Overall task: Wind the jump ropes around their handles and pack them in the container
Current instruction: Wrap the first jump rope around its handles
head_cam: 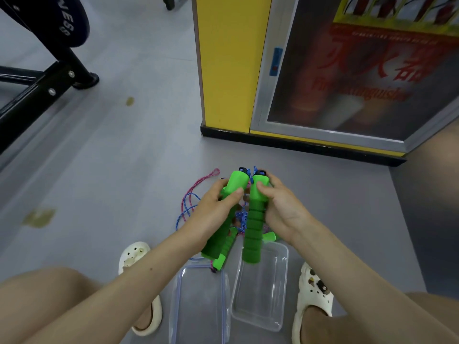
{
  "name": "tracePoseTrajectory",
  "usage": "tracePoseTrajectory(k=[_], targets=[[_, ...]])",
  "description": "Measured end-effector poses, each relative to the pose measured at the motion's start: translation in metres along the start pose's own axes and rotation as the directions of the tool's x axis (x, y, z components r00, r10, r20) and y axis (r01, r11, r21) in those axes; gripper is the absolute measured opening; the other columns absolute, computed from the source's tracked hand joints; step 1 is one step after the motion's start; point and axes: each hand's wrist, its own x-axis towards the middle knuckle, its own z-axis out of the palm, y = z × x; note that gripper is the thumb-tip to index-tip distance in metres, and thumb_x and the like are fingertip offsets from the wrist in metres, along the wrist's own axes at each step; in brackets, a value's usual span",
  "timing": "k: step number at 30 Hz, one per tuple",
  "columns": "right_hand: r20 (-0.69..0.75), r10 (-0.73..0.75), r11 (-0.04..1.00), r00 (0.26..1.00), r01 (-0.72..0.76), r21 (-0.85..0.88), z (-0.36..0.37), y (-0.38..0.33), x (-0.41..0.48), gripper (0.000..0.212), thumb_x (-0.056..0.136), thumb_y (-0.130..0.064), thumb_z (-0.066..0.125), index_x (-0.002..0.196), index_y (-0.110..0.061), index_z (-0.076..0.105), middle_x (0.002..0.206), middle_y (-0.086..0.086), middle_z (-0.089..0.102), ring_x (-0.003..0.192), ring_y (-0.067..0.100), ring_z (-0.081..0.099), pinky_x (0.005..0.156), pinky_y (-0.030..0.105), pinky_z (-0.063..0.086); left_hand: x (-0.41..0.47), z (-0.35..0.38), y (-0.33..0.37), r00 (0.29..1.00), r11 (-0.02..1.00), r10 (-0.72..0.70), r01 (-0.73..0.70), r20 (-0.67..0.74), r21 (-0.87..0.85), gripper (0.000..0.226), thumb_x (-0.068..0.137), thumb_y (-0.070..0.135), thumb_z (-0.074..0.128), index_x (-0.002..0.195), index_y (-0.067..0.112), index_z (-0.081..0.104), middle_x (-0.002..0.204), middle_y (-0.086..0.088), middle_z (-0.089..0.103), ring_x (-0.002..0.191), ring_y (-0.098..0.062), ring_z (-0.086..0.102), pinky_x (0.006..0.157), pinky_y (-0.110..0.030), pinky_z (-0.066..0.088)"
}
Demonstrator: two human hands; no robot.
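I see both forearms reach in from the bottom corners and meet mid-frame, wrists roughly straight. The left hand (216, 209) curls round the left green handle (237, 181), thumb laid across its upper part. The right hand (282, 207) grips the right green handle (253, 232), thumb on top; its fingers seem wrapped behind, mostly hidden.

Pretty sure this is a gym or fitness room. Far left there's a black steel bench frame (37, 90) with bolts, and a dark padded cushion (67, 21) with "NESS" printed on it. The grey floor (124, 157) has a couple of stains. Far right, a glass-fronted fire extinguisher cabinet (347, 78) sits in a yellow frame (228, 63). The green foam-handled jump ropes (254, 219) in the near middle fit too.
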Motion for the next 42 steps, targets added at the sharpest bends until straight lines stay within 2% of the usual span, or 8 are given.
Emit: tracePoseTrajectory(k=[3, 9, 18, 26, 30, 35, 39, 42], targets=[[-0.004, 0.013, 0.999, 1.000, -0.013, 0.039, 0.001, 0.004, 0.004, 0.048, 0.095, -0.006, 0.049, 0.141, -0.014, 0.038, 0.124, 0.015, 0.061, 0.094, 0.026, 0.066, 0.068, 0.038, 0.056, 0.002, 0.001, -0.001, 1.000, 0.999, -0.005, 0.004, -0.007, -0.034, 0.018, 0.094, 0.032, 0.058, 0.111, 0.040, 0.056, 0.103, -0.005, 0.069, 0.079, -0.020, 0.067, 0.063, -0.033, 0.055], [-0.009, -0.027, 1.000, 1.000, 0.027, 0.012, 0.003, 0.004, 0.007, 0.035, 0.094, -0.005, 0.051, 0.129, -0.011, 0.049, 0.106, 0.012, 0.065, 0.083, 0.024, 0.067, 0.066, 0.041, 0.057, 0.002, -0.001, 0.006, 0.997, 0.983, -0.076, 0.079, 0.020, -0.165, 0.023, 0.095, 0.025, 0.057, 0.117, 0.029, 0.055, 0.077, -0.005, 0.063, 0.049, -0.012, 0.057, 0.042, -0.017, 0.041], [-0.038, 0.034, 0.999, 0.999, -0.033, 0.039, 0.002, 0.005, 0.007, 0.046, 0.090, -0.002, 0.057, 0.130, -0.020, 0.043, 0.117, 0.016, 0.061, 0.080, 0.027, 0.064, 0.061, 0.041, 0.056, 0.006, -0.004, 0.005, 0.985, 0.960, -0.172, 0.172, 0.019, -0.220, 0.032, 0.094, 0.028, 0.059, 0.120, 0.022, 0.041, 0.076, -0.011, 0.061, 0.051, -0.019, 0.053, 0.042, -0.021, 0.042], [-0.033, 0.054, 0.999, 0.998, -0.054, 0.004, 0.001, 0.007, 0.006, 0.045, 0.082, -0.003, 0.067, 0.125, 0.001, 0.053, 0.115, 0.021, 0.064, 0.094, 0.029, 0.064, 0.072, 0.039, 0.059, 0.008, 0.003, -0.004, 0.996, 0.993, -0.037, 0.046, 0.082, -0.108, 0.024, 0.100, 0.037, 0.044, 0.116, 0.025, 0.058, 0.103, -0.009, 0.069, 0.087, -0.019, 0.067, 0.076, -0.036, 0.057], [-0.062, -0.010, 1.000, 0.998, 0.009, -0.021, 0.003, 0.007, 0.002, 0.045, 0.080, 0.004, 0.067, 0.122, 0.001, 0.052, 0.109, 0.021, 0.065, 0.087, 0.030, 0.066, 0.062, 0.037, 0.059, 0.006, 0.001, -0.003, 0.989, 1.000, -0.004, 0.001, 0.146, 0.021, 0.025, 0.099, 0.042, 0.045, 0.119, 0.036, 0.058, 0.109, 0.001, 0.070, 0.098, -0.015, 0.067, 0.084, -0.034, 0.055], [-0.063, -0.018, 0.992, 0.998, 0.025, 0.120, 0.004, -0.002, 0.003, 0.041, 0.082, 0.002, 0.064, 0.121, 0.003, 0.053, 0.116, 0.028, 0.061, 0.103, 0.042, 0.062, 0.081, 0.050, 0.055, 0.008, -0.010, 0.001, 0.959, 0.992, -0.124, 0.124, 0.255, 0.017, 0.082, 0.068, 0.040, 0.084, 0.138, 0.039, 0.041, 0.110, 0.005, 0.071, 0.101, -0.016, 0.068, 0.094, -0.041, 0.052], [-0.044, 0.030, 0.999, 0.999, -0.028, 0.045, 0.004, -0.001, 0.004, 0.046, 0.081, -0.006, 0.068, 0.123, 0.005, 0.053, 0.120, 0.029, 0.059, 0.107, 0.041, 0.061, 0.086, 0.051, 0.054, 0.004, -0.010, 0.001, 0.921, 0.981, -0.157, 0.186, 0.357, -0.049, 0.037, 0.082, 0.013, 0.073, 0.116, 0.009, 0.058, 0.097, -0.016, 0.071, 0.088, -0.035, 0.069, 0.088, -0.052, 0.053], [-0.112, -0.039, 0.998, 0.993, 0.034, -0.050, -0.001, -0.012, 0.007, 0.037, 0.085, -0.027, 0.067, 0.114, -0.004, 0.059, 0.095, 0.013, 0.067, 0.079, 0.021, 0.067, 0.067, 0.033, 0.056, 0.002, -0.015, 0.004, 0.918, 0.982, -0.149, 0.182, 0.366, -0.057, 0.024, 0.084, 0.010, 0.068, 0.107, 0.008, 0.062, 0.094, -0.017, 0.070, 0.081, -0.033, 0.068, 0.083, -0.048, 0.055]])
